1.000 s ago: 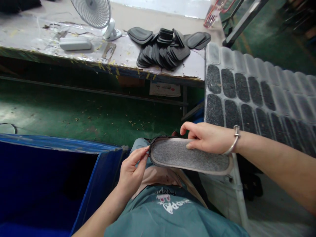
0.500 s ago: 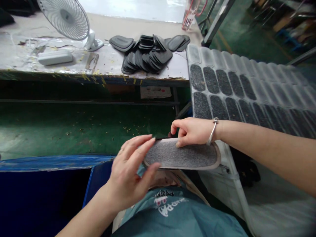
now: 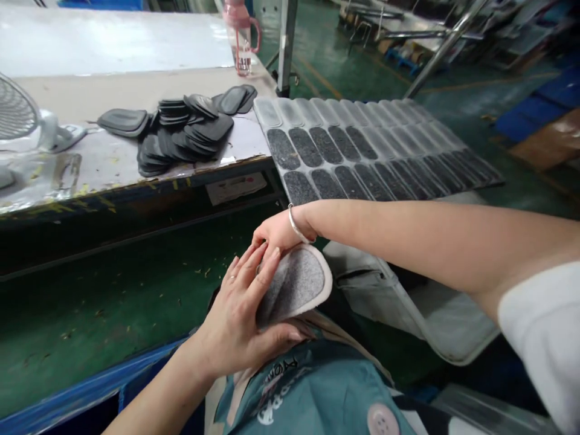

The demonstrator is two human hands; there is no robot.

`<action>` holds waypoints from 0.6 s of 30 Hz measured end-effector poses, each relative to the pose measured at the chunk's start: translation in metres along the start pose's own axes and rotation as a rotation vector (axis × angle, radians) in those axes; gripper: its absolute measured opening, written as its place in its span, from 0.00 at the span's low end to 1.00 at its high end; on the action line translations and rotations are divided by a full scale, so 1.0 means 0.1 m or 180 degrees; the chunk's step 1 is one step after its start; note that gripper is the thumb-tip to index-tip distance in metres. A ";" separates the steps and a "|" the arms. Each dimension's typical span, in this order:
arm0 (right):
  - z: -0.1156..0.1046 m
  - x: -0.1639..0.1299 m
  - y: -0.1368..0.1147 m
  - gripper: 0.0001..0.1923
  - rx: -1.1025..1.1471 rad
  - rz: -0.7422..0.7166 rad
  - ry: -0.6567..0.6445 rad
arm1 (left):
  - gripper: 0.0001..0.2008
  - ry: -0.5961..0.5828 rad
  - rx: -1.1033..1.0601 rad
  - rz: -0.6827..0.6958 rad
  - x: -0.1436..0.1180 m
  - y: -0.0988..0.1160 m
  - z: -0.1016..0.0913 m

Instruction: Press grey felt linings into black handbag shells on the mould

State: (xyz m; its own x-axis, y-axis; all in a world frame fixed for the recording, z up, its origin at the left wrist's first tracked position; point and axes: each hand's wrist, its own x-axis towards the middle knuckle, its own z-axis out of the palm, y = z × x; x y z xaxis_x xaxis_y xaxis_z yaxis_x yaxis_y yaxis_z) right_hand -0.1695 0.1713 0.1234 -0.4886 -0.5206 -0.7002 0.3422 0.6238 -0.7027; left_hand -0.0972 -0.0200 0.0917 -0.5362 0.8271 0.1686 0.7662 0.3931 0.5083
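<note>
1. Pad (image 3: 301, 281) sits above the apron (image 3: 321, 383), not set down.
2. Left hand (image 3: 238, 317) covers part, thumb and fingers apart; right hand's (image 3: 278, 232) fingers curl, grip hidden.
3. Black pads (image 3: 181, 142) lie heaped; what remains cannot be told.

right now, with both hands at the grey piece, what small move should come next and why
I'd probably ease the left hand back a little while the right hand steadies the grey piece. The left hand lies spread across it and overlaps the right hand in this view, so that end is covered; only the end with the pale rim shows clearly.
</note>
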 end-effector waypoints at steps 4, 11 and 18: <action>-0.03 0.00 0.06 0.19 0.0456 0.0002 -0.0172 | 0.42 -0.0138 -0.0108 0.0062 0.03 -0.06 -0.04; -0.25 -0.19 0.47 0.37 0.0720 -0.0460 0.0890 | 0.40 -0.0183 -0.0197 0.0155 0.07 -0.10 -0.10; 0.24 -0.31 1.35 0.40 -0.0448 -0.0758 0.1856 | 0.36 -0.0880 0.0124 0.0149 0.21 -0.04 -0.25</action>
State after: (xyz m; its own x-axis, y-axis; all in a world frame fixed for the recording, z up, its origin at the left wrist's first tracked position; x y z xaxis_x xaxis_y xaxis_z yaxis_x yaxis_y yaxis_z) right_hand -0.0883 0.2578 0.0470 -0.9076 -0.2767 -0.3156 0.0815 0.6213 -0.7793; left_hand -0.1202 -0.0144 0.1144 -0.3871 0.9208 -0.0484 0.8038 0.3627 0.4716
